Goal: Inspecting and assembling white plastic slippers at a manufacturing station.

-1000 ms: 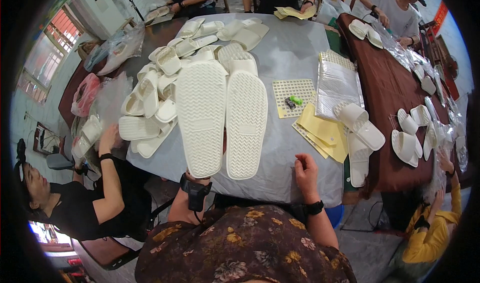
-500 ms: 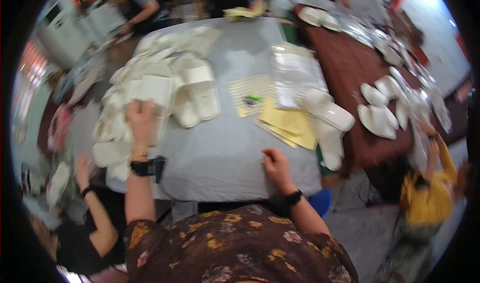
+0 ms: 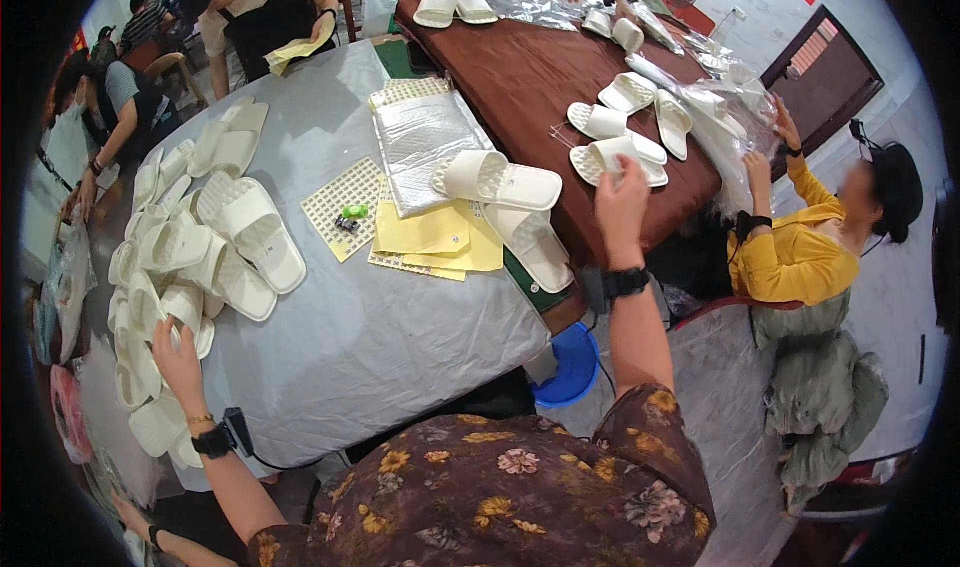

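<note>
Though part-hidden, slipper (image 3: 597, 158) at right grip (image 3: 620, 207)

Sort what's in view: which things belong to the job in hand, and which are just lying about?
Seemingly in the job:
slipper pile, at the left hand
white slipper on the brown cloth, at the right hand
possibly the yellow sheets

Apparently just lying about:
small green item
blue bucket
pink bag

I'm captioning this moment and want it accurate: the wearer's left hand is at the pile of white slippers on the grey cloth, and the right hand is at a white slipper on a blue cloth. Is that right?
Not quite: the head view shows the right hand at a white slipper on a brown cloth, not a blue one. The rest stands.
</note>
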`<state>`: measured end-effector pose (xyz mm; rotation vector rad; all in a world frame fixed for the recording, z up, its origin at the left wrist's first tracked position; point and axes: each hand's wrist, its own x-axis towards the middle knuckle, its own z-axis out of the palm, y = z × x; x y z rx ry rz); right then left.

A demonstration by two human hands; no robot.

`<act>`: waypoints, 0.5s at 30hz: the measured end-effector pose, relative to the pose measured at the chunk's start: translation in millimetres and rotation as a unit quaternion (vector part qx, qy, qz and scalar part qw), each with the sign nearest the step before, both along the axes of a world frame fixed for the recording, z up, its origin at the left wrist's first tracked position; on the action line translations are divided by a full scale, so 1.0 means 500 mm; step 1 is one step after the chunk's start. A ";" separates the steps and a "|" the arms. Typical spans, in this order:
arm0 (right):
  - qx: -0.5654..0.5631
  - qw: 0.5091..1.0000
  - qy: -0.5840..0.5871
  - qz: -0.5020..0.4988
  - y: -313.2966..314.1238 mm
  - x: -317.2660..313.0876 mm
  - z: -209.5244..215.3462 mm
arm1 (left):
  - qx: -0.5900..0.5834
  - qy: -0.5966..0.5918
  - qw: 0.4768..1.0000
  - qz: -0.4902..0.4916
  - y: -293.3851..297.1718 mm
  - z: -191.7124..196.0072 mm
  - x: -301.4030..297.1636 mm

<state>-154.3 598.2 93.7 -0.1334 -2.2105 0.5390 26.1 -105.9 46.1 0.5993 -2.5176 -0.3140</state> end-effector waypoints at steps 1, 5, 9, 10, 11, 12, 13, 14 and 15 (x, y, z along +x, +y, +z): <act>0.039 0.995 -0.036 -0.079 0.052 -0.025 0.007 | 0.044 0.034 0.998 -0.022 0.019 -0.010 0.010; -0.061 0.976 -0.161 -0.131 0.130 -0.137 0.025 | 0.067 0.065 0.995 -0.032 0.104 -0.031 0.084; -0.153 0.936 -0.315 -0.023 0.289 -0.265 -0.027 | 0.083 0.042 0.995 -0.040 0.178 -0.040 0.113; -0.151 0.928 -0.341 0.003 0.340 -0.291 -0.046 | 0.073 0.035 0.996 -0.048 0.198 -0.048 0.108; -0.065 0.913 -0.403 -0.002 0.336 -0.324 -0.055 | 0.092 0.042 0.994 -0.048 0.230 -0.038 0.126; 0.003 0.910 -0.402 0.102 0.332 -0.350 -0.081 | 0.111 0.052 0.991 -0.045 0.263 -0.028 0.148; 0.016 0.909 -0.400 0.117 0.387 -0.366 -0.111 | 0.129 0.041 0.989 -0.058 0.283 -0.028 0.143; 0.035 0.910 -0.395 0.120 0.462 -0.391 -0.135 | 0.157 0.035 0.984 -0.080 0.295 -0.041 0.133; 0.084 0.914 -0.378 0.119 0.621 -0.354 -0.077 | 0.196 0.064 0.976 -0.064 0.293 -0.085 0.153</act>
